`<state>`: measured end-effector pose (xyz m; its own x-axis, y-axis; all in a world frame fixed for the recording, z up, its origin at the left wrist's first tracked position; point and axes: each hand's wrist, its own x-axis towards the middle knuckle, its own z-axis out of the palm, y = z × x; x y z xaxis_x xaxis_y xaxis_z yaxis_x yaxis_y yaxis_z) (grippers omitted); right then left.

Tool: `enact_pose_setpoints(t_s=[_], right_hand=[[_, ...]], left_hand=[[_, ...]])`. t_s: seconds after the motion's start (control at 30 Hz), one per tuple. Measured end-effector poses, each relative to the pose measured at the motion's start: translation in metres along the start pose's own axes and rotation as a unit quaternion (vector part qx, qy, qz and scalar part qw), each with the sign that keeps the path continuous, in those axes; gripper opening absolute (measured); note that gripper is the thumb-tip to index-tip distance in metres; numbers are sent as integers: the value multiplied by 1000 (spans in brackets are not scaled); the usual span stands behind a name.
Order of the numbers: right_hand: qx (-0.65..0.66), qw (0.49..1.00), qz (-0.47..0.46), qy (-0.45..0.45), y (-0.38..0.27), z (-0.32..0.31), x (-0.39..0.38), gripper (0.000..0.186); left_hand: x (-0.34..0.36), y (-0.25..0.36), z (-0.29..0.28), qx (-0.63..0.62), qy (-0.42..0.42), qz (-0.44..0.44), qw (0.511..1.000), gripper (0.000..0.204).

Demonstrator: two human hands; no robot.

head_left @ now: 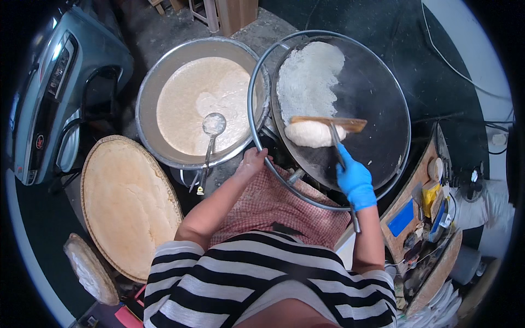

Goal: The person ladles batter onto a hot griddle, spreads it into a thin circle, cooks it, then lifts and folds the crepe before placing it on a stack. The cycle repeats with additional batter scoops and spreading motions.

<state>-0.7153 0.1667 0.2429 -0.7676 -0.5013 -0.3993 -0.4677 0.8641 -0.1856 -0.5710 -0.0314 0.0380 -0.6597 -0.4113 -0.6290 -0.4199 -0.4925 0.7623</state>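
Observation:
My bare left hand (254,159) is closed on the metal ring (252,104) around a dark round griddle (377,136). My right hand (353,177), in a blue glove, grips the metal handle of a wooden scraper (355,126). The blade rests over a pale lump of batter (306,135) at the griddle's left-middle. A thin white batter layer (309,76) covers the griddle's upper left. Left of it stands a large metal basin of beige batter (180,104), with a steel ladle (213,126) in it, its handle over the front rim.
A large round pale disc (128,202) lies at left, below a grey vehicle (60,98). A smaller wrapped disc (90,268) sits lower left. Wooden stools (235,13) stand behind. At right is a board (402,218) with assorted tools and containers. A white cable runs at upper right.

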Motion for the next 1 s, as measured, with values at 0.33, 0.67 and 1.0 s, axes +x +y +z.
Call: enact_pose_setpoints(t_s=[0.33, 0.67, 1.0], right_hand=[[35, 994, -64, 75, -25, 18, 35, 48], [27, 994, -76, 78, -19, 12, 50, 49], [55, 996, -47, 42, 9, -8, 13, 52]], left_hand=[[21, 28, -28, 11, -36, -4, 999, 26], [-34, -29, 24, 186, 52, 35, 981, 31], [20, 31, -22, 23, -30, -13, 999, 28]])
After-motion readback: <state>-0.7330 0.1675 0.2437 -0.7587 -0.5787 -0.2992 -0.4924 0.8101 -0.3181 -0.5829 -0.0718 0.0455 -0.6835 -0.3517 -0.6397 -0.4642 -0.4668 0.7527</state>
